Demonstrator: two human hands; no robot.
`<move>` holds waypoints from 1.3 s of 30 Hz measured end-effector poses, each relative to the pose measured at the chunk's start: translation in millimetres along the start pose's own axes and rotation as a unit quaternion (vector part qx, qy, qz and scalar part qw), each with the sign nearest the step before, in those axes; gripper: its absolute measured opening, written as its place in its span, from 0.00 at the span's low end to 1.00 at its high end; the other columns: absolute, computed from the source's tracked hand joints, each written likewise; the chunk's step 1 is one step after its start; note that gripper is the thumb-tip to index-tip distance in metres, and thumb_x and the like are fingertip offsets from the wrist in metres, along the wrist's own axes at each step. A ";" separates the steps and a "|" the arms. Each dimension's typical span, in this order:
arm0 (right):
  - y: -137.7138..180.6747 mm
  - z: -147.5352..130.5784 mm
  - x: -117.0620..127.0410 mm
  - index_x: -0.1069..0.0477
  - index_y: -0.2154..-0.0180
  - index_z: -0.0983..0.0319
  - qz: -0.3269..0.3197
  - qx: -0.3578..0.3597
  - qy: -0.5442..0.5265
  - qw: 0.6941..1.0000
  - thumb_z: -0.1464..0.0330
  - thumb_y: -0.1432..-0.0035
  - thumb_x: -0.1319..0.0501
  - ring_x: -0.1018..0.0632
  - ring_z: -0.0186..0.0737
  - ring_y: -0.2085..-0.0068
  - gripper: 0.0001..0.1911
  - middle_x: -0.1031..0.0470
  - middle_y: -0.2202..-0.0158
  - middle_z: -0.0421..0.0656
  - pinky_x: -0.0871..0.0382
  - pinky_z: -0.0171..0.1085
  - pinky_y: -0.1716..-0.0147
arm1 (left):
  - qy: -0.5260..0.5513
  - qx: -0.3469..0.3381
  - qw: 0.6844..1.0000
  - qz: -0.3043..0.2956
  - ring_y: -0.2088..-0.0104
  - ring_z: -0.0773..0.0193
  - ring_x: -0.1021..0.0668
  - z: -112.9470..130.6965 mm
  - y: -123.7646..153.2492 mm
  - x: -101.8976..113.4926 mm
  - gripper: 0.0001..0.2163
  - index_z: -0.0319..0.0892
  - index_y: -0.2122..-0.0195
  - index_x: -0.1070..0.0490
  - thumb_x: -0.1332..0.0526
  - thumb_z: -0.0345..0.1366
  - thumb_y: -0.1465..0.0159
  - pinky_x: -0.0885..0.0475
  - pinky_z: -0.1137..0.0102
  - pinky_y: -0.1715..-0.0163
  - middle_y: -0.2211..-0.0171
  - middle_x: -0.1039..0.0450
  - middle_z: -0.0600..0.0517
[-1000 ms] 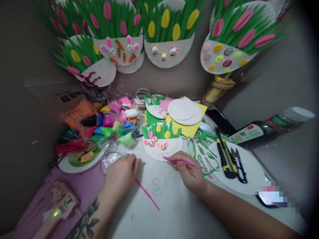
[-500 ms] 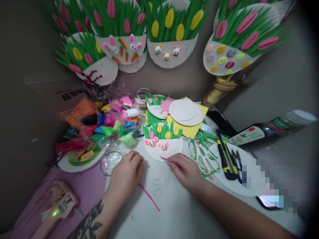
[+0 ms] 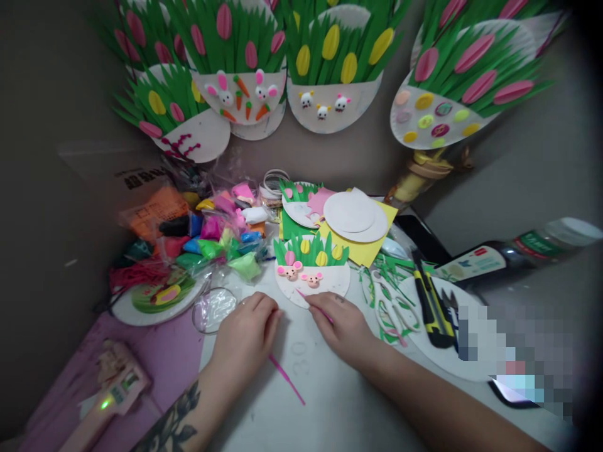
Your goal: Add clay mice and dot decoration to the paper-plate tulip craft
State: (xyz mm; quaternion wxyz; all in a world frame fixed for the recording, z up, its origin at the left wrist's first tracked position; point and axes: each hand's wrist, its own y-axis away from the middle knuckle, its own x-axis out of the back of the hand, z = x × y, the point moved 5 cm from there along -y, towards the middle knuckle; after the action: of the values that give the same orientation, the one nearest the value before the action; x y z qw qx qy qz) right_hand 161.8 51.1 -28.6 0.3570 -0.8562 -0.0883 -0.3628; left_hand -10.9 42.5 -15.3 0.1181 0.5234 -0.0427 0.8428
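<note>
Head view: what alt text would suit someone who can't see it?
A person's right hand holds a pink tool at a plate craft with two pink-eared animal faces; a pink stick shows by the left hand, grip unclear. Bright packets lie at left, a utility knife at right.

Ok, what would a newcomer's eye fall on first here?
Probably the tulip-and-grass paper plates hung across the top. Next, perhaps, the colorful clay packets heaped at left, then the small plate at center, where two pink-eared mouse faces sit beyond the pink tool in the right hand.
</note>
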 end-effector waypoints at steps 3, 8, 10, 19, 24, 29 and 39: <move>-0.8 -2.3 -1.1 0.32 0.55 0.62 -0.005 0.010 0.011 1.000 0.76 0.39 0.46 0.22 0.42 0.61 0.12 0.22 0.64 0.46 0.25 0.40 0.61 | 0.001 -0.001 1.000 -0.003 0.62 0.59 0.25 0.3 0.5 -0.8 0.11 0.43 0.64 0.32 0.52 0.38 0.32 0.32 0.66 0.63 0.63 0.29 0.50; -0.6 -3.7 -2.4 0.32 0.54 0.61 -0.010 0.022 0.027 0.999 0.77 0.39 0.46 0.22 0.42 0.62 0.13 0.22 0.65 0.45 0.25 0.41 0.61 | -0.008 0.000 1.000 -0.003 0.62 0.58 0.25 0.8 0.6 -0.6 0.12 0.43 0.65 0.31 0.52 0.38 0.32 0.32 0.66 0.64 0.63 0.28 0.49; -0.9 -3.1 -2.9 0.32 0.53 0.61 -0.009 0.019 0.033 0.999 0.77 0.39 0.47 0.22 0.42 0.61 0.13 0.22 0.63 0.46 0.25 0.41 0.60 | -0.010 -0.002 1.000 -0.004 0.63 0.59 0.25 1.3 0.3 -0.4 0.12 0.43 0.65 0.32 0.52 0.38 0.32 0.32 0.66 0.64 0.63 0.28 0.49; -1.2 -3.4 -3.1 0.33 0.53 0.62 -0.009 0.025 0.041 0.999 0.78 0.40 0.47 0.22 0.43 0.61 0.15 0.22 0.63 0.47 0.25 0.42 0.60 | -0.006 -0.003 1.000 -0.001 0.62 0.59 0.25 1.3 0.0 0.1 0.11 0.43 0.65 0.32 0.52 0.37 0.32 0.31 0.66 0.64 0.63 0.28 0.49; -0.9 -3.4 -4.9 0.33 0.53 0.64 -0.018 0.029 0.050 0.998 0.79 0.40 0.47 0.23 0.44 0.61 0.14 0.22 0.64 0.47 0.25 0.42 0.60 | -0.001 -0.005 1.000 -0.002 0.62 0.59 0.25 1.4 1.0 0.3 0.11 0.42 0.64 0.31 0.52 0.37 0.32 0.31 0.66 0.64 0.63 0.28 0.49; -1.5 -6.8 -3.5 0.33 0.53 0.63 -0.011 0.044 0.053 0.998 0.80 0.40 0.47 0.23 0.43 0.61 0.15 0.23 0.64 0.47 0.25 0.42 0.61 | -0.002 -0.007 1.000 -0.002 0.62 0.58 0.25 1.1 0.1 0.3 0.11 0.42 0.65 0.31 0.52 0.37 0.32 0.31 0.65 0.64 0.63 0.28 0.49; -0.1 -8.6 6.2 0.32 0.56 0.63 -0.004 0.043 0.044 0.998 0.80 0.42 0.49 0.24 0.44 0.64 0.15 0.25 0.68 0.47 0.26 0.41 0.63 | 0.005 -0.014 1.000 0.015 0.63 0.59 0.25 -1.6 -0.3 -1.1 0.11 0.42 0.65 0.31 0.51 0.37 0.33 0.30 0.66 0.65 0.64 0.28 0.49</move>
State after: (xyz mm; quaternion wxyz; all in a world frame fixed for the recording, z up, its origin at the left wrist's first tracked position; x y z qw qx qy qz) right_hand 161.4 44.7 -20.2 0.3956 -0.8229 -0.0920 -0.3973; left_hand -11.7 42.9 -17.1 0.1128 0.5170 -0.0618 0.8463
